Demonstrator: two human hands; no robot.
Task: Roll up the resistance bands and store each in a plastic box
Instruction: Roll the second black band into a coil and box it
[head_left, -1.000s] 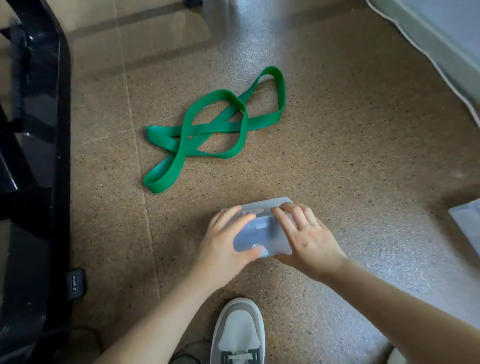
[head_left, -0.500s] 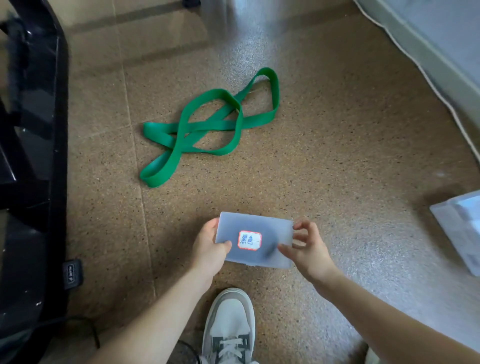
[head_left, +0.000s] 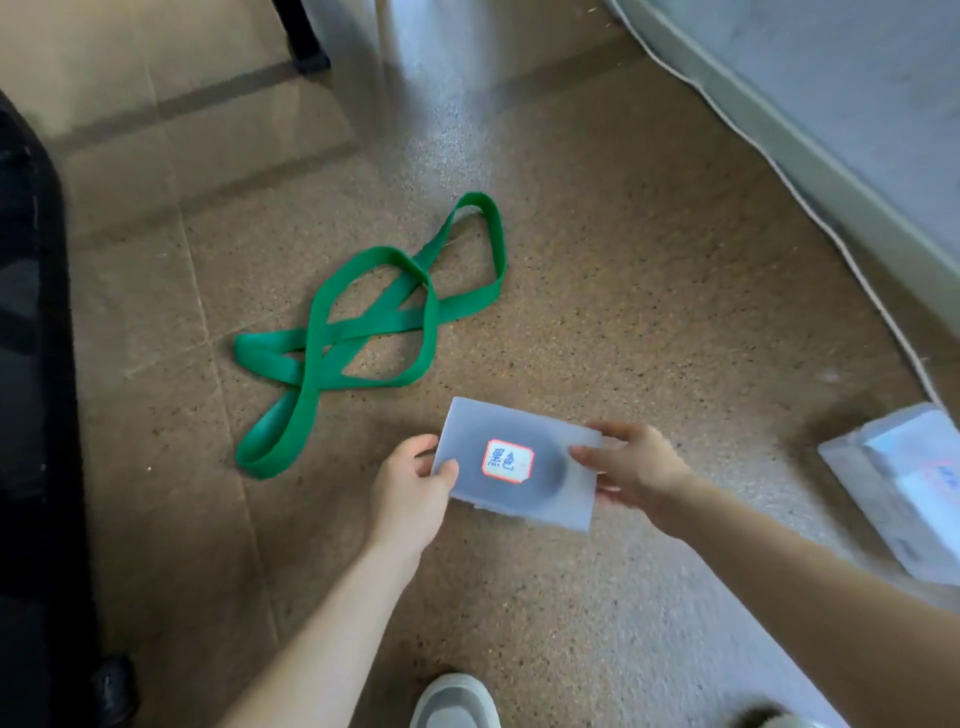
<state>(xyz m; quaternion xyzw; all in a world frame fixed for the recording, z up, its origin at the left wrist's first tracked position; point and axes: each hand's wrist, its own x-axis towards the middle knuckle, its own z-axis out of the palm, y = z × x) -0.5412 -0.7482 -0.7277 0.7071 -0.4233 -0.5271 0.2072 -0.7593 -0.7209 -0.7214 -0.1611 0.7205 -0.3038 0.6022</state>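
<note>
My L hand (head_left: 410, 488) & R hand (head_left: 636, 470) pinch the plastic box (head_left: 511, 426) by its short ends, and the loose green band (head_left: 363, 332) lies on the floor (head_left: 623, 260) at 11 o'clock from it, stretched 7-to-1, nearer my L hand.

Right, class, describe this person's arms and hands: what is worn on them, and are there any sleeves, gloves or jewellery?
The left hand and right hand are bare: no gloves, rings, watch or bracelet show. The left forearm and right forearm are bare too, with no sleeve reaching into the picture.
</note>
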